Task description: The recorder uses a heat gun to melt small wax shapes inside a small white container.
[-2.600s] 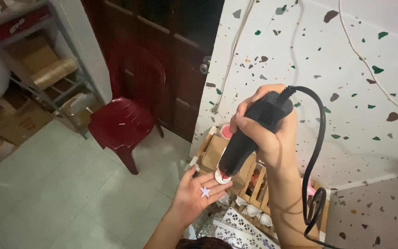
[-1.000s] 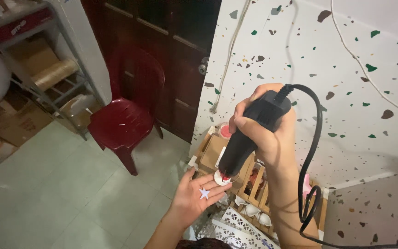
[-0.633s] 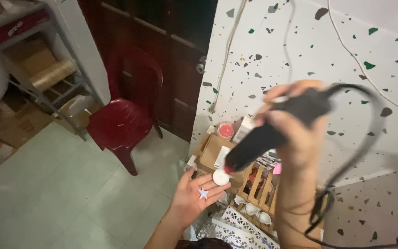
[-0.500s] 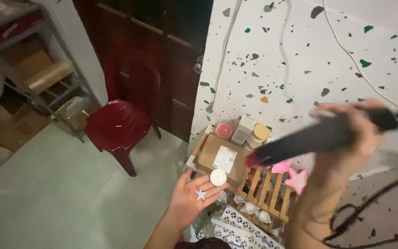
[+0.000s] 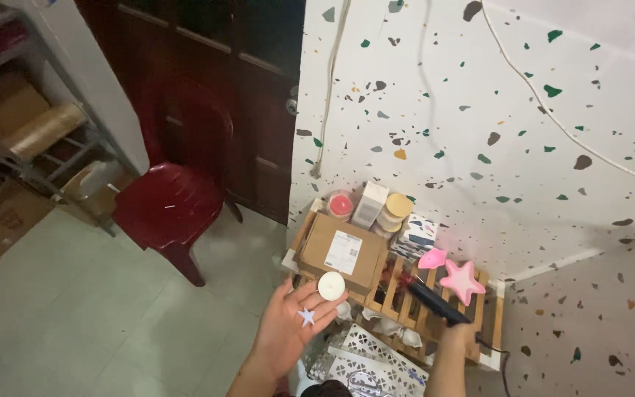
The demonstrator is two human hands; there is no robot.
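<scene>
- Our left hand (image 5: 288, 331) lies palm up and spread flat, a small white star (image 5: 306, 317) on the palm and a round white candle (image 5: 331, 285) resting on the fingertips.
- The candle sits just in front of the cardboard box (image 5: 343, 254), over its near edge.
- Our right hand (image 5: 458, 337) is mostly out of view; it appears to grip the rear of a black glue gun (image 5: 435, 303), though we cannot tell how tightly.
- The gun's long axis runs from the right hand up and left, its reddish tip stopping right of the box, over the wooden crate (image 5: 413, 309).
- The candle lies left of that tip, the two apart; the left hand is the nearer to it.
</scene>
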